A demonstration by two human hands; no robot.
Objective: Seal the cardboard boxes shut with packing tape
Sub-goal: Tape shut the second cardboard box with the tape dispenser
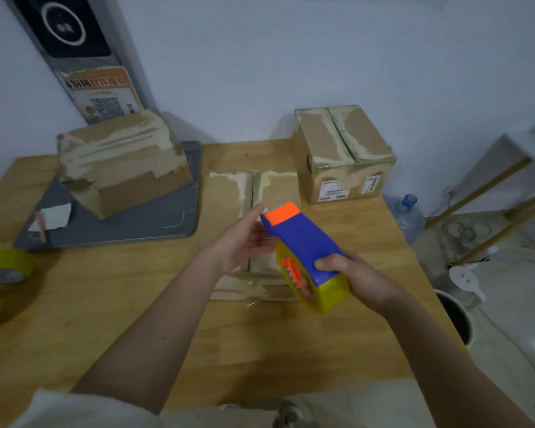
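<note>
My right hand [357,278] grips a blue tape dispenser [303,242] with an orange tip and a yellow tape roll, held above a cardboard box [229,193] in the middle of the wooden table [105,304]. The box's two top flaps meet at a centre seam. My left hand [244,236] hovers with straight fingers beside the dispenser's orange tip, over the box top. Whether it touches a tape end is unclear. A second box [343,152] stands at the back right. A third, worn box [121,162] sits tilted on a grey tray [136,223] at the back left.
A spare yellow tape roll [5,267] lies at the table's left edge. A paper scrap [54,216] lies on the tray. Right of the table are a water bottle [410,216], a bin [454,316] and a white shelf frame [507,168].
</note>
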